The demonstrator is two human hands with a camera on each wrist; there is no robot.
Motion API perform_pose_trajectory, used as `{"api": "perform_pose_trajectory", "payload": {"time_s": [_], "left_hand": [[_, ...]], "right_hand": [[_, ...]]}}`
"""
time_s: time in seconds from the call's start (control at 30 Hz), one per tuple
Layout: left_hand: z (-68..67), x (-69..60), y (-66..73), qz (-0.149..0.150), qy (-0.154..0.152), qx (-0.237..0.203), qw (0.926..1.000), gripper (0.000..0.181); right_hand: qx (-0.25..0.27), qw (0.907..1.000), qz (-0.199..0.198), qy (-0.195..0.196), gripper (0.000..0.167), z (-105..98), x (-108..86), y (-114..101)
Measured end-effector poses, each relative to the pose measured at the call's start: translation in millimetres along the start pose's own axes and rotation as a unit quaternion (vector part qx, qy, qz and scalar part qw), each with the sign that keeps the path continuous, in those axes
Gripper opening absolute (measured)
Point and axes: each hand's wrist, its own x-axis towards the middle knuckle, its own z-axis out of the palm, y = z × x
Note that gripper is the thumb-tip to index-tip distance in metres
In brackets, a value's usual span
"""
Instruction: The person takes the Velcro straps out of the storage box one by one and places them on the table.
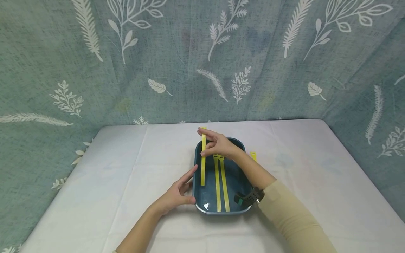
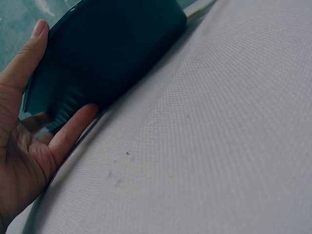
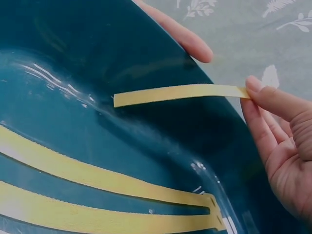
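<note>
A strip (image 1: 203,172) is being pinched by the right hand (image 1: 220,145) above the left side of the tray (image 1: 235,180), apparently being kept apart from two strips (image 1: 217,182) lying inside. The tray's wall is being braced by the spread left hand (image 1: 175,195), presumably for steadiness.

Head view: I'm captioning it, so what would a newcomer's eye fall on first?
Probably the dark blue, round-cornered tray on the white cloth below the picture's centre, with two long, flat yellow strips lying lengthwise inside. Next is the right hand, pinching another yellow strip above the tray's left part. The left hand touches the tray's left side.
</note>
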Motion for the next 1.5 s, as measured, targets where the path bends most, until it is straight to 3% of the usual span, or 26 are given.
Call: {"api": "perform_pose_trajectory", "payload": {"time_s": [0.27, 0.53, 0.97, 1.5], "left_hand": [[-0.4, -0.5, -1.4, 0.003, 0.001, 0.001, 1.0000, 0.095], [0.3, -0.1, -1.3, -0.002, 0.004, 0.002, 1.0000, 0.098], [1.3, 0.6, -1.3, -0.009, 0.016, 0.006, 0.9998, 0.100], [0.5, -1.5, -0.5, 0.000, 0.009, -0.005, 0.9999, 0.099]], "right_hand": [[0.009, 0.9998, -0.012, 0.010, 0.091, -8.3, -3.8, -2.0], [0.026, 0.9994, -0.012, 0.020, 0.090, -12.8, -9.4, -19.0], [-0.003, 0.9994, -0.024, 0.025, 0.091, -25.7, -21.8, -37.1], [-0.023, 0.9991, -0.027, 0.023, 0.091, -41.1, -44.0, -55.7]]}}
